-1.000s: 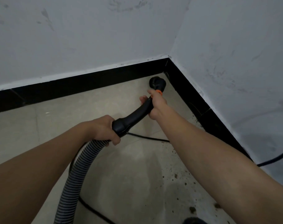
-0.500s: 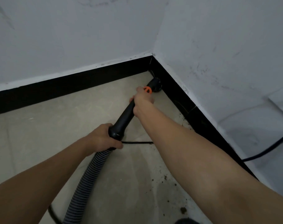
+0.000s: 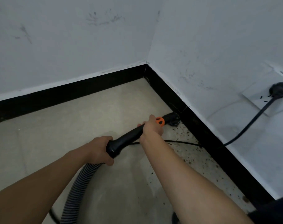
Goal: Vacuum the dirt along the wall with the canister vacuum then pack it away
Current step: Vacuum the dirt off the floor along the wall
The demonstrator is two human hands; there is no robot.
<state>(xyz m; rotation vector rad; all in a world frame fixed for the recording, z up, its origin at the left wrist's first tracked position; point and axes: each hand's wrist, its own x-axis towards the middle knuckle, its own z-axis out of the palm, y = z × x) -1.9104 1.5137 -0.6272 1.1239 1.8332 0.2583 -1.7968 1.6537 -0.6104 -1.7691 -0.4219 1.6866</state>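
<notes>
Looking down through the head camera, I find the vacuum's black nozzle [image 3: 170, 118] low on the floor [image 3: 92, 120] with its tip at the foot of the black skirting board [image 3: 210, 143], short of the corner that board turns. An orange collar [image 3: 160, 121] sits just behind the nozzle, farther from the skirting board, and joins it to the black wand [image 3: 126, 139], which slants away from the board and upward toward me. My right hand [image 3: 151, 128] has its grip clamped round the wand's front end, right up against the orange collar; my left hand [image 3: 98, 151] has its grip clamped round the wand's rear end, where the grey ribbed hose [image 3: 79, 183] begins and curves off away from the skirting board to the bottom edge of view. Dirt [image 3: 190, 152], dark crumbs and specks, lies scattered on the floor in a band along the skirting board, from beside the nozzle back toward me. A thin black cord [image 3: 178, 141] lies across that band, running from under my right forearm [image 3: 178, 172] to the foot of the skirting board. Above the board, on the white wall [image 3: 202, 46], a black plug [image 3: 279, 91] sits in a white socket plate [image 3: 257, 102], and its cable [image 3: 250, 122] drops slantwise to the board's top edge. A dark shape [image 3: 274, 212] fills the view's lower corner by the skirting board; I cannot tell what it is.
</notes>
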